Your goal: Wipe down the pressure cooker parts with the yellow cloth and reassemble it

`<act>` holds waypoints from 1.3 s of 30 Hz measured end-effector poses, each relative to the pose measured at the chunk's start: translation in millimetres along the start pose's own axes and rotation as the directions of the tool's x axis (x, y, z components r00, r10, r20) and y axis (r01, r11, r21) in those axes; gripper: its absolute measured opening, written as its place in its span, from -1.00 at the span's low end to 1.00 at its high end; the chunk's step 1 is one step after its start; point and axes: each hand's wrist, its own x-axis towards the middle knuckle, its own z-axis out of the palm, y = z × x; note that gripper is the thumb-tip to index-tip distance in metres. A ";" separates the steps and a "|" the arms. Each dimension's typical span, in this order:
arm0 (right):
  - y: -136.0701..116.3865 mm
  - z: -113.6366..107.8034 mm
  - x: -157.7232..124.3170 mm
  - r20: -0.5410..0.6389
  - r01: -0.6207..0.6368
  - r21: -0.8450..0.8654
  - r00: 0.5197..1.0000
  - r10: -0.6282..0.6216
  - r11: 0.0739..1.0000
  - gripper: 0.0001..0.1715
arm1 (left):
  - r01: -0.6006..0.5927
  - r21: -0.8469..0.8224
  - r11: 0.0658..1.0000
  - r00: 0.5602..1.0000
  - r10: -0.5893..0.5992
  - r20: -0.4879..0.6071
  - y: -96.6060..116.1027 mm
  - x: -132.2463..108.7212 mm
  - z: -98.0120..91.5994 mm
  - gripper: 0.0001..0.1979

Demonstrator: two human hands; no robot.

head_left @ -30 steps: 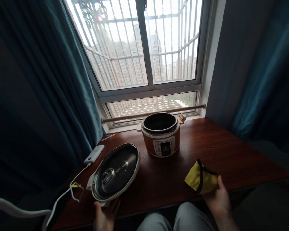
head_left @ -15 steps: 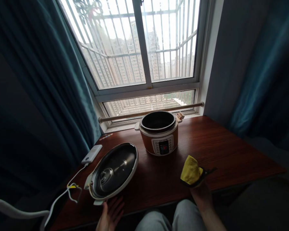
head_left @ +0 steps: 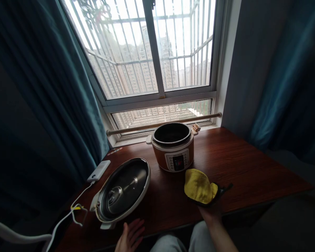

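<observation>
My right hand [head_left: 208, 211] is closed around a folded yellow cloth [head_left: 198, 185] with a dark edge and a dark strap or loop at its right side; most of the fingers are hidden by it. My left hand [head_left: 131, 234] is empty, fingers spread, just to the right of the lid's lower handle. The lid [head_left: 130, 187] lies with its shiny inner side up on the left of the table. Behind the cloth stands an electric pressure cooker [head_left: 161, 155], brown and white, uncovered, its dark inner pot [head_left: 172, 133] showing and its display lit.
The brown wooden table [head_left: 236, 164] reaches to the window. A white power bank [head_left: 99, 170] with a white cable [head_left: 59, 222] lies at its left edge. Blue curtains [head_left: 76, 105] hang at both sides. A rail [head_left: 136, 129] crosses the window just behind the cooker.
My right hand has moved left with the cloth, which now faces me more broadly. My left hand has shifted right, away from the lid's handle. Lid and cooker stay in place.
</observation>
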 end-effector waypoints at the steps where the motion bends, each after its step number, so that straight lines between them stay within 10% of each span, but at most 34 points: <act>1: -3.3 -1.6 1.1 -0.036 -0.033 0.071 0.999 0.035 0.997 -0.73 | -0.005 0.015 1.000 1.000 0.005 0.002 -1.1 -1.0 0.4 -0.48; 6: -45.3 3.5 17.4 -0.074 -0.029 0.122 0.997 0.038 0.992 -0.60 | -0.096 0.178 0.979 0.995 0.086 0.059 -2.9 -7.9 7.9 -0.43; 10: -104.5 67.2 64.4 0.063 0.278 -0.226 0.961 -0.271 0.933 -0.38 | -0.243 0.296 0.924 0.964 0.198 0.176 21.6 -13.7 30.0 -0.41; 12: -126.8 117.8 98.0 0.141 0.432 -0.553 0.891 -0.432 0.712 -0.28 | -0.348 0.320 0.881 0.929 0.276 0.248 46.8 -16.3 48.5 -0.46; 14: -135.3 167.0 131.5 0.261 0.353 -0.924 0.863 -0.432 0.147 -0.27 | -0.456 0.323 0.829 0.878 0.361 0.314 77.6 -17.2 71.3 -0.51; 18: -117.4 223.5 181.6 0.251 0.209 -0.966 0.902 -0.352 -0.153 -0.46 | -0.623 0.352 0.698 0.772 0.480 0.416 136.7 -5.2 121.4 -0.59; 26: -107.3 229.9 221.5 0.149 0.029 -0.874 0.966 -0.211 -0.484 -0.65 | -0.716 0.480 0.507 0.679 0.664 0.313 202.7 63.9 193.3 -0.72; 39: -111.6 225.2 232.6 0.193 0.046 -0.786 0.966 -0.173 -0.616 -0.61 | -0.534 0.548 0.644 0.846 0.413 0.338 234.8 94.2 250.9 -0.67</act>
